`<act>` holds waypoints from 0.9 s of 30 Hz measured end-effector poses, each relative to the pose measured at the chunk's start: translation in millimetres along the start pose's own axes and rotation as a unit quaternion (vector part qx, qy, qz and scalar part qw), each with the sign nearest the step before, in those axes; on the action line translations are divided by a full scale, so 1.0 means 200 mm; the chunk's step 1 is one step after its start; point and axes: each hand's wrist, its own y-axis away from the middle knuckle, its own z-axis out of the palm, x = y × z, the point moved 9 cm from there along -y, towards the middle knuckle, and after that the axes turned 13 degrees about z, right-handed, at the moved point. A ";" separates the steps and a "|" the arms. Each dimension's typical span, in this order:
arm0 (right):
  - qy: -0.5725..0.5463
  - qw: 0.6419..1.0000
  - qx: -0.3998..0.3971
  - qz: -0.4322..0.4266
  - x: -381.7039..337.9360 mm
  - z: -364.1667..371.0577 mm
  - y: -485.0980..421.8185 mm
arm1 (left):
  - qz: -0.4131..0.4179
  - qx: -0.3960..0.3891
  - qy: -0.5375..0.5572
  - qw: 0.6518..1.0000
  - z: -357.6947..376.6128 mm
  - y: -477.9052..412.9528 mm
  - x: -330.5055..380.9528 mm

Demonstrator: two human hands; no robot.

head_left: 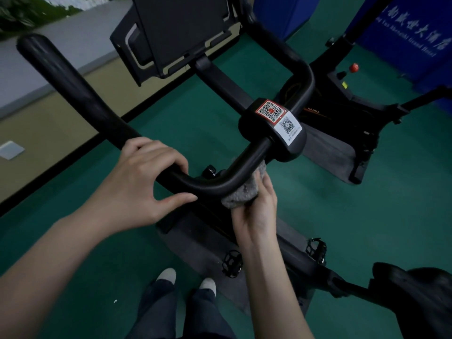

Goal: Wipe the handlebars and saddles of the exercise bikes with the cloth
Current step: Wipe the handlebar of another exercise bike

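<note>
While the left hand (144, 182) wraps its fingers round the handlebar (210, 185), the right hand (256, 211) grips the grey cloth (241, 193), pressing it up under the bar's bend.

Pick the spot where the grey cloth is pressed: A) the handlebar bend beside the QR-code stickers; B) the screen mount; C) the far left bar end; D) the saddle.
A: the right hand holds the grey cloth against the bend of the handlebar, just short of the QR-code stickers; the saddle sits untouched at lower right.
</note>
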 end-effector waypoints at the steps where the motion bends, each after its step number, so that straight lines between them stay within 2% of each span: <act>1: -0.001 1.000 -0.012 0.021 0.02 0.01 0.01 | 0.001 0.001 0.000 1.000 0.00 0.00 0.00; 3: 0.019 0.997 -0.038 0.071 0.05 0.01 0.05 | 0.002 0.002 -0.001 1.000 0.00 0.00 0.00; 5: 0.078 0.994 -0.026 0.075 0.02 -0.03 0.11 | 0.001 0.000 0.003 1.000 0.00 0.00 0.00; 7: 0.213 0.976 0.043 -0.023 -0.14 -0.07 0.16 | 0.002 0.005 0.007 1.000 0.00 0.00 0.00; 8: 0.314 0.939 0.090 -0.109 -0.26 -0.06 0.20 | 0.003 0.007 0.007 1.000 0.00 0.00 0.00; 10: 0.490 0.815 0.118 -0.285 -0.43 0.12 0.31 | 0.007 0.010 0.008 1.000 0.00 0.00 0.00; 12: 0.620 0.680 0.059 -0.388 -0.47 0.37 0.35 | 0.011 0.013 0.009 1.000 0.00 0.00 0.00; 14: 0.743 0.538 -0.025 -0.397 -0.40 0.58 0.28 | 0.012 0.016 0.013 1.000 -0.01 -0.01 0.00; 16: 0.852 0.392 -0.083 -0.336 -0.30 0.69 0.16 | 0.012 0.019 0.015 1.000 -0.02 0.00 0.00; 17: 0.888 0.330 -0.101 -0.303 -0.26 0.70 0.11 | 0.011 0.018 0.017 1.000 -0.02 0.00 0.00; 18: 0.907 0.294 -0.124 -0.274 -0.23 0.70 0.08 | 0.010 0.018 0.018 1.000 -0.02 0.00 0.00; 19: 0.915 0.285 -0.147 -0.244 -0.21 0.70 0.06 | 0.010 0.018 0.017 1.000 -0.02 0.00 0.00; 22: 0.922 0.294 -0.180 -0.176 -0.18 0.71 0.06 | 0.009 0.016 0.016 1.000 -0.02 0.00 0.00; 27: 0.912 0.307 -0.161 -0.219 -0.21 0.70 0.08 | 0.011 0.016 0.013 1.000 -0.02 0.00 0.00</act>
